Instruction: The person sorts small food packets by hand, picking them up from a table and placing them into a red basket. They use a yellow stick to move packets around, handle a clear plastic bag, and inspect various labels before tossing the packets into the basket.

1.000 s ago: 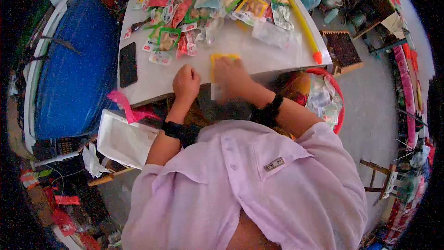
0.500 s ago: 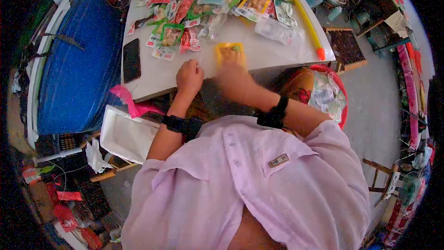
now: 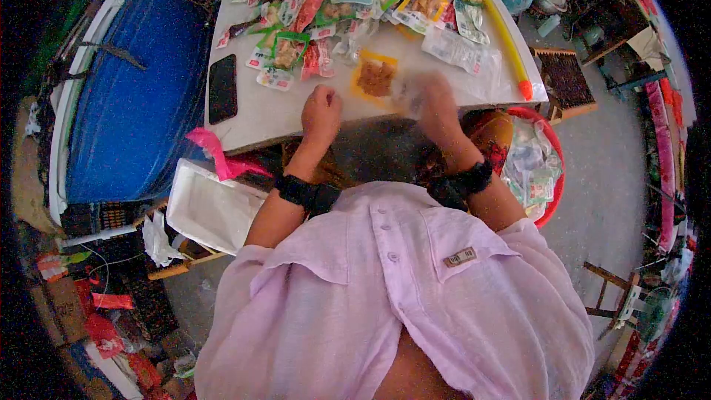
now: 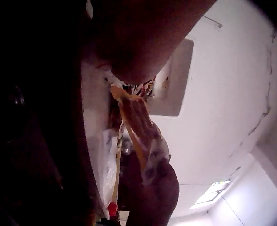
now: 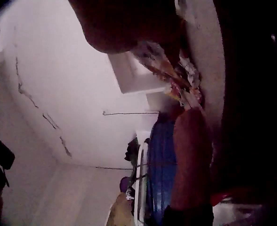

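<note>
A food packet with a yellow border, brown contents and a clear end lies in front of the body, over the near edge of the white table. My right hand, blurred in the head view, pinches its clear end. In the left wrist view the same packet slants up from the right hand. My left hand is at the table edge, left of the packet, fingers curled in and nothing visible in them. The right wrist view shows the left hand beyond the packet.
Many small packets are heaped across the far table. A phone lies at left, a yellow stick along the right edge. Beside the right leg is a red tub of packets; a white foam box is at lower left.
My right hand has moved right and off the packet's face, so its brown contents now show. The left hand stays curled at the table edge. The head view has shifted slightly.
</note>
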A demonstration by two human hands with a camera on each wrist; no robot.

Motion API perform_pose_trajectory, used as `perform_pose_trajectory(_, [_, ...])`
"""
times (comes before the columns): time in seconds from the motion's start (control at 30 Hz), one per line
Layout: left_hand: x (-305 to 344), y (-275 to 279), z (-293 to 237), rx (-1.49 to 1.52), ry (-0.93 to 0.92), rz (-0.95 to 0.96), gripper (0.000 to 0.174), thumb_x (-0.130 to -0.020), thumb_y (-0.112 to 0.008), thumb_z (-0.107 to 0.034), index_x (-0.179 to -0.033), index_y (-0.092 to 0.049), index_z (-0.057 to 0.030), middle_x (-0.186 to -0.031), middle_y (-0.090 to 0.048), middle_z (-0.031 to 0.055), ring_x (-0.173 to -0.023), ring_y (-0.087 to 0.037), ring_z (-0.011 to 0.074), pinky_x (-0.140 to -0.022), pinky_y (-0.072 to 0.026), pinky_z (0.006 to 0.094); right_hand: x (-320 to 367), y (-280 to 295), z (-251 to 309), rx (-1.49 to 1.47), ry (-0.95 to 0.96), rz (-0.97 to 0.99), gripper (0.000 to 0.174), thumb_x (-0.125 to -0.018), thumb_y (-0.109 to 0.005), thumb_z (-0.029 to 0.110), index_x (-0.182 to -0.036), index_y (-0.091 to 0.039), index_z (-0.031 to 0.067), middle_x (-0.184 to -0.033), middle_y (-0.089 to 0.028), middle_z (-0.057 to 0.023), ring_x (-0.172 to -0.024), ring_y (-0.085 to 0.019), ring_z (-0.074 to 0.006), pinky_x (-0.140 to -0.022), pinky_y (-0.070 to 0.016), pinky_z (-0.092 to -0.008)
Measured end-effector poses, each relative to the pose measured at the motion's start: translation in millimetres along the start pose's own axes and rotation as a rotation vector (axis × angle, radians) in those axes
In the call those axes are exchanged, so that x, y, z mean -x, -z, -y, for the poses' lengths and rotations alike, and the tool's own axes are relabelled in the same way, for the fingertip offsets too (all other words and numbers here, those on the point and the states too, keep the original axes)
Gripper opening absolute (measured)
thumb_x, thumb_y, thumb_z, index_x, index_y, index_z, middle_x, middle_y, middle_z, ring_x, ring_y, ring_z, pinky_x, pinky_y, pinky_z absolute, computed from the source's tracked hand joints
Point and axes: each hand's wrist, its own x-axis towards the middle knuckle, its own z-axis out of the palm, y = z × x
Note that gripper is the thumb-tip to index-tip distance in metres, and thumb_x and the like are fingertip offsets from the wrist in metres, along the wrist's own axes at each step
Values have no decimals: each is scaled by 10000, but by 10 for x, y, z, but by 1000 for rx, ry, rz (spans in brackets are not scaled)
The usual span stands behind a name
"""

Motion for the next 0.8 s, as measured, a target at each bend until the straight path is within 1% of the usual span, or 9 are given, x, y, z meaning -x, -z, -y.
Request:
perform_pose_trajectory(0.07, [1,-7,-20,28,13,4,142,-702,-494,-165,-761,-479,-37,-725,-527,150,-700,-503,307,-614,-393,374,40,-75,78,-180,-93,30,134,-785,-413,168,-818,-448,43,-734,-479,-32,-637,-439,-124,-553,-378,-252])
perform_pose_trajectory(0.23, [1,-5,-73,105,67,42,151,-705,-477,-166,-786,-484,-39,-725,-534,150,-694,-508,304,-606,-390,361,14,-73,206,-379,-428,123,138,-775,-414,161,-831,-451,40,-738,-479,-31,-649,-451,-130,-575,-385,-253])
perform_pose_trajectory(0.3, [4,-6,-88,141,69,41,148,-703,-477,-162,-785,-483,-39,-717,-532,151,-688,-508,304,-602,-391,358,6,-82,162,-294,-400,161,136,-728,-423,108,-831,-473,35,-813,-465,-86,-703,-459,-186,-615,-390,-290])
perform_pose_trajectory(0.4, [-12,-9,-74,149,53,33,139,-698,-478,-154,-778,-481,-40,-714,-530,155,-680,-507,305,-593,-392,356,-20,-90,-106,-186,-97,151,105,-753,-418,139,-787,-460,48,-760,-465,-56,-662,-454,-161,-584,-388,-274])
perform_pose_trajectory(0.47, [-12,-17,-57,126,22,15,132,-694,-480,-150,-769,-479,-41,-712,-529,157,-674,-507,307,-588,-393,355,-11,-64,-236,-245,-39,100,112,-776,-417,167,-760,-445,60,-713,-470,-28,-622,-450,-133,-551,-384,-255])
perform_pose_trajectory(0.53, [-13,-21,-49,92,-21,-15,127,-690,-481,-147,-760,-477,-41,-708,-528,159,-669,-507,309,-585,-394,353,-91,3,-40,-358,-173,50,100,-773,-424,165,-752,-441,68,-710,-470,-28,-611,-451,-130,-534,-381,-253])
perform_pose_trajectory(0.6, [-25,6,-89,101,58,67,147,-677,-508,-146,-782,-492,-43,-744,-534,138,-697,-518,283,-624,-405,340,-134,42,106,-333,-237,41,85,-768,-434,159,-749,-438,76,-704,-469,-28,-604,-452,-127,-517,-379,-251])
perform_pose_trajectory(0.7, [-29,10,-128,120,101,106,164,-673,-520,-153,-793,-499,-43,-761,-538,131,-710,-523,273,-646,-411,334,-127,-42,141,-410,-169,6,69,-763,-445,148,-747,-432,82,-696,-466,-26,-593,-451,-120,-501,-381,-249])
perform_pose_trajectory(0.8, [-38,16,-141,84,94,83,167,-676,-514,-161,-791,-496,-40,-749,-540,130,-703,-522,277,-644,-410,335,-93,-39,35,-278,-53,49,60,-759,-450,137,-752,-429,81,-701,-472,-26,-591,-460,-124,-504,-393,-251])
